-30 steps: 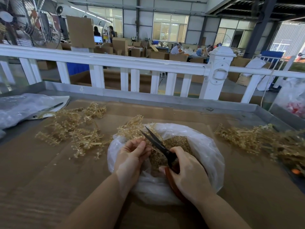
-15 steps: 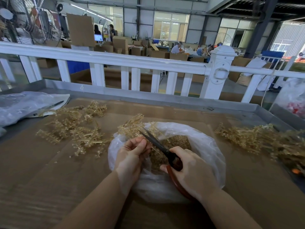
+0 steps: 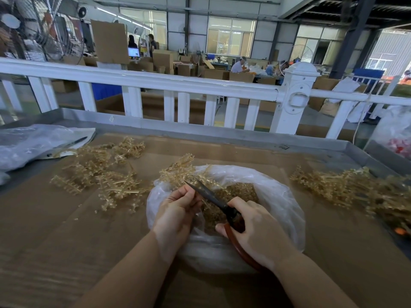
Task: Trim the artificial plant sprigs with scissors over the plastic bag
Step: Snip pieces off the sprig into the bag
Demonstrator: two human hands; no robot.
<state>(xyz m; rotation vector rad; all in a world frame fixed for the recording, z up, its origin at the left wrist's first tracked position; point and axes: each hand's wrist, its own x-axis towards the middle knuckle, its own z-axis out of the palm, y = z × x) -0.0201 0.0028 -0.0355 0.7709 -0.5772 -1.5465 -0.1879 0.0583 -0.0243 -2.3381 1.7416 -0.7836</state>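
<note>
Scissors (image 3: 213, 197) gripped in right hand (image 3: 255, 230); left hand (image 3: 178, 210) pinches sprig (image 3: 178, 172) over plastic bag (image 3: 278, 196), so trimmings drop inside.

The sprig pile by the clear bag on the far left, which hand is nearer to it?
Left. The left hand is beside that pile; the right hand, gripping scissors, is farther away.

Sprig piles (image 3: 104, 176) left and right of bag (image 3: 278, 196)
</note>
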